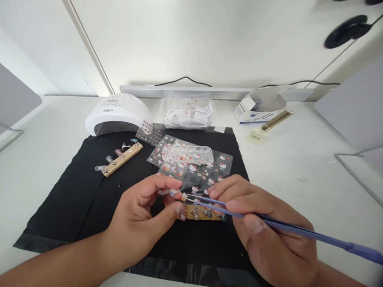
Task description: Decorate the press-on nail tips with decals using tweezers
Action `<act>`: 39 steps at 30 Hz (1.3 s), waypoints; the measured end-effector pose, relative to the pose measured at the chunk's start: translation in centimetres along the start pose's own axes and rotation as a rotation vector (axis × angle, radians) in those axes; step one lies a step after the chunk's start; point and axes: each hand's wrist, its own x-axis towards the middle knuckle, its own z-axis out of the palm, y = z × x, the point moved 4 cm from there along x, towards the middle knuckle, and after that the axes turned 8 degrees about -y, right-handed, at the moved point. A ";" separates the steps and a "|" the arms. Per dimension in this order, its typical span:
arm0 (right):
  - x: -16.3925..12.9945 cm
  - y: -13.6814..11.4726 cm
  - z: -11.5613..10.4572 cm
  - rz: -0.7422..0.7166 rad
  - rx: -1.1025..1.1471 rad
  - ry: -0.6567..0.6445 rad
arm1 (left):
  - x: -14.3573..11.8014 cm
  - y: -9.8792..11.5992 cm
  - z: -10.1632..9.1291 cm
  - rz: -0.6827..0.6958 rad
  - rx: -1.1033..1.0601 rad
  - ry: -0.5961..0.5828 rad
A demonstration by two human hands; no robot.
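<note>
A small clear nail tip [172, 192] is pinched between thumb and forefinger of the left hand [136, 222], held just above the black mat [79, 206]. The right hand [264, 233] is closed around blue tweezers [271, 222], whose tips come together right at the nail tip, a tiny pale piece, probably a sticker, at their end touching or almost touching it.

Directly beneath both sets of fingertips lies a wooden holder strip [203, 212] carrying several decorated nail tips. Just beyond the fingers are the cartoon sticker sheets [193, 165], overlapping one another, with a clear compartment box of small decorations [191, 154] lying on top of them.

Placing the piece well seems to call for a steady left pinch, the nail's curved face turned up toward the tweezers, and a light touch from the right hand, so the sticker lands flat and centred rather than creased at an edge. Resting both wrists on the mat would likely steady the work.

Farther off to the left of the left hand is a second wooden strip with nail tips [122, 158], and beyond it a white nail curing lamp [119, 112]. Behind the sheets sits a clear plastic tub of packets [186, 113], and far beyond the right hand a white carton [260, 106] on the white table [306, 166].
</note>
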 end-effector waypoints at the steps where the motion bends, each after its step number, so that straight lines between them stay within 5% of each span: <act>1: 0.0 0.0 0.0 -0.004 -0.010 0.003 | 0.0 0.0 0.0 0.004 0.013 -0.004; 29: 0.0 0.3 0.4 0.024 -0.044 0.025 | 0.4 -0.8 0.1 -0.099 -0.041 -0.033; 39: -0.4 -0.2 0.6 -0.028 -0.074 0.014 | 0.0 -0.1 0.0 0.085 0.136 -0.051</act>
